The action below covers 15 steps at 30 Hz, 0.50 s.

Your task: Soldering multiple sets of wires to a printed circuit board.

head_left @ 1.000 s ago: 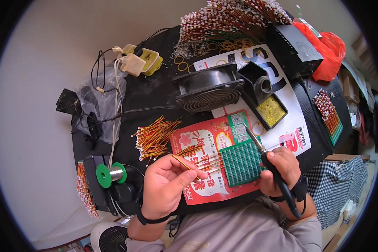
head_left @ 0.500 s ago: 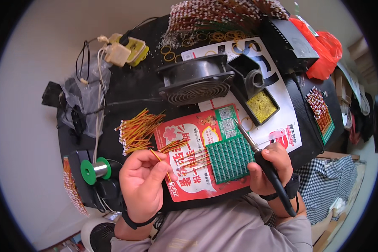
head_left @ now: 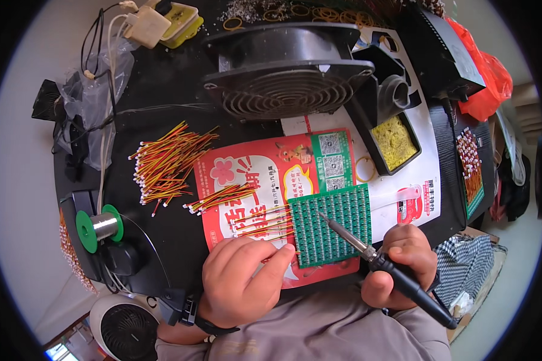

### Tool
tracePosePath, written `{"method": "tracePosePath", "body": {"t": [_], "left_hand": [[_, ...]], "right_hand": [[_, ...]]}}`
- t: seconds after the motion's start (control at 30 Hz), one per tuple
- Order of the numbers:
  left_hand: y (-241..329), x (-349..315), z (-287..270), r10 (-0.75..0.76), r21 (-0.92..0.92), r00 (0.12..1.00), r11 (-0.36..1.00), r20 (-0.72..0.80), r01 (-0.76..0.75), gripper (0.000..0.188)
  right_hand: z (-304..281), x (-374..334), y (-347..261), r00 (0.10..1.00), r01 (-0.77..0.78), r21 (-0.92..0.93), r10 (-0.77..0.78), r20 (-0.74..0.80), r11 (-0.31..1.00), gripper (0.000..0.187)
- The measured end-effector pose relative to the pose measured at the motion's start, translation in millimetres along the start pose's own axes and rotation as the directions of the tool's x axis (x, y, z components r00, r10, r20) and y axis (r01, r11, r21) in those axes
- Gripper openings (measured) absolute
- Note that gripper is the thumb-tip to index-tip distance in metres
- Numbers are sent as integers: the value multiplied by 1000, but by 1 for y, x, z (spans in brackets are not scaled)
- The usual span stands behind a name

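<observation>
My right hand (head_left: 406, 262) grips a soldering iron (head_left: 414, 287) by its black handle. Its metal tip points up and left over the green circuit board (head_left: 312, 245); contact cannot be made out. My left hand (head_left: 244, 280) is closed at the board's lower left edge, thumb and forefinger pinching a thin red-and-yellow wire mostly hidden by the fingers. Several wires (head_left: 265, 227) run leftward from that edge. The board lies on a red and white printed sheet (head_left: 223, 157). A small bunch of wires (head_left: 223, 197) rests on it, beside a larger wire pile (head_left: 170, 165).
A black fan (head_left: 283, 90) stands behind the board. Right of it is an iron stand (head_left: 376, 90) with a yellow sponge (head_left: 394, 143). A solder spool (head_left: 105, 227) sits at left, its strand running toward my wrist. A black box (head_left: 439, 51) stands at the far right.
My left hand has moved right with the wire, to the board's edge. The iron's tip has come down and left over the board. The view has shifted closer to the table.
</observation>
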State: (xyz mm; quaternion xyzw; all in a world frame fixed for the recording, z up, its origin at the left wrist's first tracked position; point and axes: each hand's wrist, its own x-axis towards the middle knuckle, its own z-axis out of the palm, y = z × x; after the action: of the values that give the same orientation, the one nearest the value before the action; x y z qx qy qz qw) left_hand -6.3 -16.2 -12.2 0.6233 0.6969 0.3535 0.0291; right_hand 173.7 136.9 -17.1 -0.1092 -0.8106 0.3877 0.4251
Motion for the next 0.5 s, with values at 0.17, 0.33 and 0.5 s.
{"method": "tracePosePath", "body": {"t": [0.17,0.33,0.5], "left_hand": [[-4,-4,7,61,10,997,998,45,-62,24],[-5,-6,3,32,56,997,998,68,-36,23],[-6,-5,5,16,44,996,999,84,-20,21]], "right_hand": [[-3,-5,-2,999,-23,28,22,31,999,34],[1,-10,-10,996,-87,93,85,19,992,33],[13,-14,-3,1000,-4,70,5,-5,998,34]]}}
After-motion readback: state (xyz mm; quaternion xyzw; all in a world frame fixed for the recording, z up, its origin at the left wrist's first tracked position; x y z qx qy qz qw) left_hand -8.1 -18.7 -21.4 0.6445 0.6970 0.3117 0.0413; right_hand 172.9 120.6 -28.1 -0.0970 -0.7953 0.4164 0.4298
